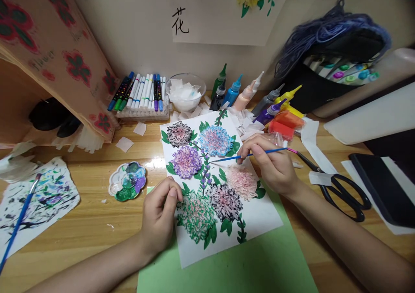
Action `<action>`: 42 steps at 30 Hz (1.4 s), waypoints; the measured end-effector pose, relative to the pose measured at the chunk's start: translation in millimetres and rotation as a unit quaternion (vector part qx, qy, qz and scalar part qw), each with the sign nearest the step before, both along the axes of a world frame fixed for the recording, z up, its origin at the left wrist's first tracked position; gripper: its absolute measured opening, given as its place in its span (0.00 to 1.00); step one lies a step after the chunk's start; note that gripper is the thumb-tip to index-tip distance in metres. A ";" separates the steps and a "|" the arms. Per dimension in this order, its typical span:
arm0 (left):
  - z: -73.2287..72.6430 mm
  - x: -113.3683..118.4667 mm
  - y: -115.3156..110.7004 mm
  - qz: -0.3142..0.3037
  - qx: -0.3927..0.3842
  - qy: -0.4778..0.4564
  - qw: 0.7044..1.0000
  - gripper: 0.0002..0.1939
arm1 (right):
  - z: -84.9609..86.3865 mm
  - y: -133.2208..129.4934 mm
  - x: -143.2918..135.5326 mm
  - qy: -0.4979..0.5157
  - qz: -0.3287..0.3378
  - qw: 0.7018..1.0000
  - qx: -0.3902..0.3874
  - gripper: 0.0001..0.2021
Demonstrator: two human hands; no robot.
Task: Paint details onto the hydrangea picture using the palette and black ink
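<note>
A thin paintbrush [227,158] with a blue handle is pinched in my right hand [272,163]; its tip points left, at the painted stem in the middle of a white sheet [191,258]. Ruffled flowers in relief cover the sheet, among them a purple flower [186,162], a blue and pink flower [215,140] and a pale pink flower [241,182], with painted green leaves. My left hand [162,210] rests curled at the sheet's left edge, beside the green flower [196,215]. Its fingers are closed, and nothing shows in them.
A paint palette [128,181] lies left of the sheet. Farther left, another paintbrush [21,221] rests on paint-stained paper [58,202]. Markers [142,91], a glass bowl [185,91] and paint bottles [232,90] line the back. Black scissors [345,195] lie right, near my forearm.
</note>
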State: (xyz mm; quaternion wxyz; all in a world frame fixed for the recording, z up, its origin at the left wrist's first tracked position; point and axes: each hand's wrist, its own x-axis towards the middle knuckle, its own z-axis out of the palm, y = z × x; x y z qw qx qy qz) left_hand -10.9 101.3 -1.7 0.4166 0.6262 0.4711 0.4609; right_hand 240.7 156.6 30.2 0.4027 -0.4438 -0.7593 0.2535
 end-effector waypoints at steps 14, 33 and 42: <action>1.1 0.2 -0.5 0.011 -0.003 0.007 1.000 0.15 | 2.9 -0.5 0.7 -0.003 -0.005 1.000 0.004 0.15; 1.5 0.1 -0.7 0.012 0.003 0.005 1.000 0.15 | 1.8 0.6 2.1 -0.013 -0.008 1.000 0.000 0.15; 0.1 0.8 0.3 0.004 0.001 -0.007 1.000 0.14 | 1.9 0.8 2.9 -0.013 -0.012 1.000 0.004 0.15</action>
